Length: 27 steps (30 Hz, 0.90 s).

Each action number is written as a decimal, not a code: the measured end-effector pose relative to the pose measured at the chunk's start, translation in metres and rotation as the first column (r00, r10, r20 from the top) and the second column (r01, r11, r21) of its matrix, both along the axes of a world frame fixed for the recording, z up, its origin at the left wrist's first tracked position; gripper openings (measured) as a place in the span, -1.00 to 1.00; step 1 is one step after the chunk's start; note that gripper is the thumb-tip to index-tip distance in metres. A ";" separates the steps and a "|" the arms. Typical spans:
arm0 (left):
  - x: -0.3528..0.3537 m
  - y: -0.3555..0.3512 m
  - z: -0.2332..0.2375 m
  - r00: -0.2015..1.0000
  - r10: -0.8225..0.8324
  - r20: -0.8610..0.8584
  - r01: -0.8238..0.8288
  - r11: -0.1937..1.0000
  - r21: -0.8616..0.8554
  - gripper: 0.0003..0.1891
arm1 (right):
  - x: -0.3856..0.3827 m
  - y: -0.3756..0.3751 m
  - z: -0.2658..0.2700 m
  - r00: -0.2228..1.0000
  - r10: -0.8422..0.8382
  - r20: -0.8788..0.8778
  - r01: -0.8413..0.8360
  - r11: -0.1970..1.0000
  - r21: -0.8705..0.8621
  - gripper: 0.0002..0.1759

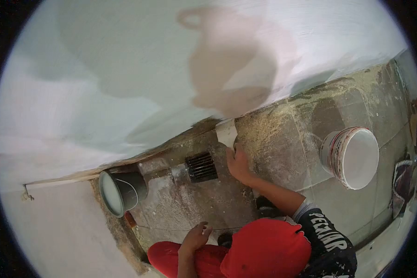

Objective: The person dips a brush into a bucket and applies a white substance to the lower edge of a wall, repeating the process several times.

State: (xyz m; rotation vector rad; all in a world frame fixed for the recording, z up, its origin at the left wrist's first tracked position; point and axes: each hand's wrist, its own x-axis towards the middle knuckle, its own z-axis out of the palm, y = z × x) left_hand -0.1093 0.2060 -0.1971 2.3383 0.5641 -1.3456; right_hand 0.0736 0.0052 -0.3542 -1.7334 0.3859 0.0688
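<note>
My right hand (239, 164) is closed around a wide, pale putty knife (227, 133). Its blade reaches the foot of the white wall (162, 60), where the wall meets the floor; the handle is hidden in my grip. Lower down, my left hand (197, 237) rests by red cloth (164, 255) with its fingers loosely bent and apart, holding nothing. A dark floor grate (201, 167) lies left of my right hand.
A grey bucket (134, 187) with whitish contents stands in the left corner. On the right is a white, stained bucket (326, 153). Dirty tiles (282, 162) carry yellowish dust along the wall. A small tap (28, 194) sticks out at far left.
</note>
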 end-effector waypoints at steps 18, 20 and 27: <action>-0.001 -0.005 0.001 0.997 -0.065 0.052 0.066 0.998 -0.003 -0.45 | -0.001 0.001 -0.001 1.000 0.002 0.020 -0.002 1.000 0.001 -0.59; 0.004 -0.010 0.007 0.996 -0.071 0.052 0.070 0.997 0.010 -0.45 | -0.005 -0.002 0.001 0.999 0.041 -0.032 -0.038 0.995 0.094 -0.60; 0.004 -0.012 0.007 0.996 -0.071 0.056 0.071 0.997 0.003 -0.44 | -0.004 0.000 -0.004 0.996 -0.019 0.090 0.020 1.000 -0.013 -0.64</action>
